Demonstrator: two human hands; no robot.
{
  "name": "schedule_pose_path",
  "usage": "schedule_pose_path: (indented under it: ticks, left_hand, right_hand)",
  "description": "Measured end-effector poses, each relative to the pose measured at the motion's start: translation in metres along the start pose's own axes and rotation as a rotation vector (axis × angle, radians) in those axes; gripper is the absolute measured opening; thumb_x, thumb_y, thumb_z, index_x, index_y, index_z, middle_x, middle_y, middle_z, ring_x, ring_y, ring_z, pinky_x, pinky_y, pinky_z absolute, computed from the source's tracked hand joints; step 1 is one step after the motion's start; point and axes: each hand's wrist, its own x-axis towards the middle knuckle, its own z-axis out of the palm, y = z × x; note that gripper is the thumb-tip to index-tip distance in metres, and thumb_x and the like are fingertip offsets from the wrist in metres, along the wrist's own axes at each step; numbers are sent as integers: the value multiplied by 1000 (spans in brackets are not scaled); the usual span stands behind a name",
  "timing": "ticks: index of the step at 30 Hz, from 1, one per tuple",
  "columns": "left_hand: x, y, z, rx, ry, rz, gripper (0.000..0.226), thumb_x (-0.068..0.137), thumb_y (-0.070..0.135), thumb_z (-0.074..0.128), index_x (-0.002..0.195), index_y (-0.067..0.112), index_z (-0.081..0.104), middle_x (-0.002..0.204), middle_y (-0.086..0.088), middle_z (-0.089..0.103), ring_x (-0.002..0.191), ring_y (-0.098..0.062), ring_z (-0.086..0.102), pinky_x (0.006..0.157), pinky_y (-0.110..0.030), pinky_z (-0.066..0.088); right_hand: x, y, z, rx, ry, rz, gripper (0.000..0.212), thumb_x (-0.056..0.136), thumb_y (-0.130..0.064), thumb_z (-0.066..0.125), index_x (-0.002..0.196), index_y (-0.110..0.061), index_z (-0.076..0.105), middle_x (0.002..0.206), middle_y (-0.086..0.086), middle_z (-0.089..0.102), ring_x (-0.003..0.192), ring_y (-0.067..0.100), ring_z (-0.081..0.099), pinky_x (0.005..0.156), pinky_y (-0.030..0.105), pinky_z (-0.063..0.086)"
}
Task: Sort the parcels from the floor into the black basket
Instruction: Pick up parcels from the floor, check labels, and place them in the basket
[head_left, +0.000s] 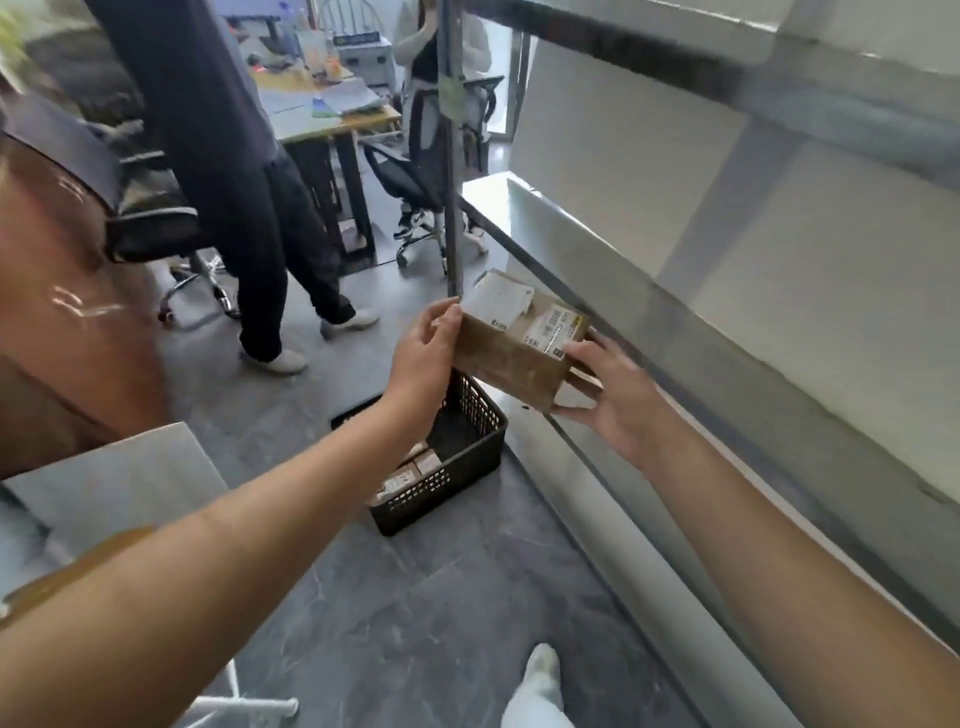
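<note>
Head view: brown cardboard parcel (519, 348) is held up in the air between both hands, label side up, well above the floor. Left hand (428, 345) has fingers curled lightly on the parcel's far-left end; right hand (605, 402) has fingers spread, cupping the near-right end and its underside. Neither is clenched, more a two-sided pinch.

Parcel's long axis runs far-left to near-right, roughly in line with the steel shelf edge (649, 364) behind it.

Key relation: black basket (470, 470) sits on the floor below and slightly near-left of the parcel, under the left forearm. Left hand is the nearer one to it. Basket already holds a few small parcels (402, 480) at its near end; the far part looks free.

My read: the drop is down and a bit toward the near-left; the parcel probably fits without turning.
</note>
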Motion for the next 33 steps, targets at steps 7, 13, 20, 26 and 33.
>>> schedule_pose_path:
  ticks: [7,13,20,26,33]
  left_hand:
    - [52,-11,-2,28,259,-59,19,103,34,46,112,31,62,122,3,63,121,-18,55,111,-43,40]
    - [95,-7,7,58,335,-56,20,104,29,43,101,33,63,105,5,65,114,-18,58,109,-42,43]
    - [139,-21,-7,26,427,-114,21,103,31,47,97,32,67,100,6,66,107,-19,60,106,-44,46]
    - [191,-48,-31,46,510,-203,23,101,30,48,104,32,71,111,-2,68,110,-24,61,100,-44,51]
    - [280,-87,-71,-62,433,-320,25,102,18,48,109,28,70,110,1,69,105,-18,65,90,-33,57]
  right_hand:
    - [94,-13,20,-46,-159,94,40,95,-19,63,133,-27,55,112,2,69,112,20,61,87,54,55]
    - [154,-27,32,-103,-245,126,41,96,-18,59,135,-29,51,109,-3,65,99,13,61,73,41,56]
    - [215,-14,59,-153,-290,187,44,94,-23,61,135,-32,48,124,4,63,112,18,59,81,47,57]
    - [266,15,91,-204,-240,215,48,91,-22,64,135,-31,45,126,5,61,106,14,60,71,38,59]
    - [350,47,134,-219,-125,260,49,89,-14,67,128,-32,43,124,5,56,109,19,60,82,46,58]
